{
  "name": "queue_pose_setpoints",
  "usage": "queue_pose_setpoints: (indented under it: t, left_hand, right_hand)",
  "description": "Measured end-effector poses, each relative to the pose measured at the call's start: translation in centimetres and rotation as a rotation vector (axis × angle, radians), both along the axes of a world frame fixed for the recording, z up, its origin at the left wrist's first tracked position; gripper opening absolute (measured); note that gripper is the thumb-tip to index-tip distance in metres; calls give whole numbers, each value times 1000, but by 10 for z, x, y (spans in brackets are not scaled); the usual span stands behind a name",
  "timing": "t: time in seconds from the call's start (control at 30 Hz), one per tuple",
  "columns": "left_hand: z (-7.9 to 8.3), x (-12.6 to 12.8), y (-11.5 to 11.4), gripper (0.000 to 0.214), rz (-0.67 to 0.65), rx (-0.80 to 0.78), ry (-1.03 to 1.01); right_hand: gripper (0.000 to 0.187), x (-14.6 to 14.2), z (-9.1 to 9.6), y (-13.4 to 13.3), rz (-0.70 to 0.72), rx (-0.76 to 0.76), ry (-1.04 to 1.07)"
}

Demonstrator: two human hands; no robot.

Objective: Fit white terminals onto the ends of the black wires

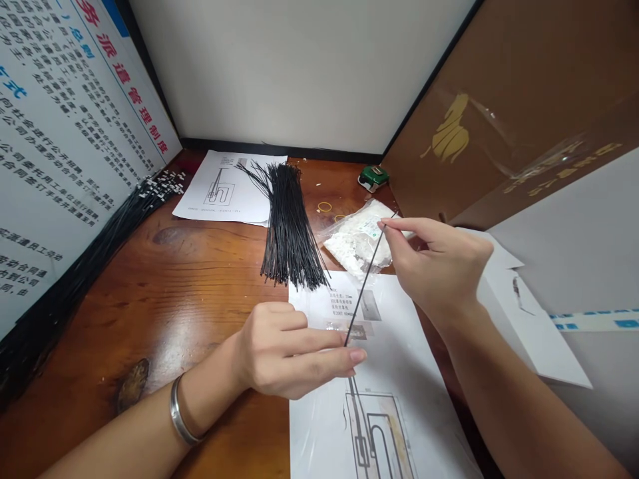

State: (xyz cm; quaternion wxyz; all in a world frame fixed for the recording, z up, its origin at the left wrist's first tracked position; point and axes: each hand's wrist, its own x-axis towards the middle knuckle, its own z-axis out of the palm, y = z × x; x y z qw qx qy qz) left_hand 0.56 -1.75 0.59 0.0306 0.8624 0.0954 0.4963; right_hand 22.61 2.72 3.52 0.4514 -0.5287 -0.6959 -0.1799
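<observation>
A thin black wire is stretched between my two hands above a printed instruction sheet. My left hand pinches its lower end between thumb and forefinger, a silver bangle on the wrist. My right hand pinches the upper end near a clear bag of small white parts. Behind lies a loose bundle of black wires, fanned at both ends.
A second drawing sheet lies at the back left. A long bundle of black wires with white tips lies along the left poster board. A green tape measure and yellow rubber bands sit at the back. A brown board stands on the right.
</observation>
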Motion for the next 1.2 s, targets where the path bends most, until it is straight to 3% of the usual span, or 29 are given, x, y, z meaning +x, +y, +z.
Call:
queue_pose_setpoints:
  t: [0.2, 0.33, 0.47, 0.57, 0.67, 0.83, 0.93, 1.07, 1.2]
  left_hand:
    - [-18, 0, -1, 69, -62, -291, -264]
    - [-24, -6, 5, 74, 17, -613, -422]
    - [-16, -10, 16, 59, 99, -969, -497]
    - [-9, -10, 21, 57, 134, -1139, -479]
    - [-6, -9, 22, 58, 107, -1204, -430]
    - [-9, -9, 20, 54, 62, -1270, -341]
    - [-9, -8, 19, 50, 5, -1280, -310]
    - [-5, -6, 19, 32, 16, -1319, -292]
    - [-3, -4, 18, 17, 65, -1297, -282]
  right_hand:
    - [15, -5, -5, 0, 6, 18, -6]
    - [17, -17, -6, -5, 127, 40, -48]
    - [17, -36, -3, -17, 316, 19, -90]
    - [16, -49, -2, -28, 444, -14, -99]
    - [21, -58, -1, -38, 548, -100, -128]
    - [27, -63, 0, -46, 510, -238, -144]
    - [27, -64, -1, -48, 589, -263, -182]
    - [28, -67, -6, -50, 750, -317, -267]
    - [27, -64, -5, -49, 803, -437, -287]
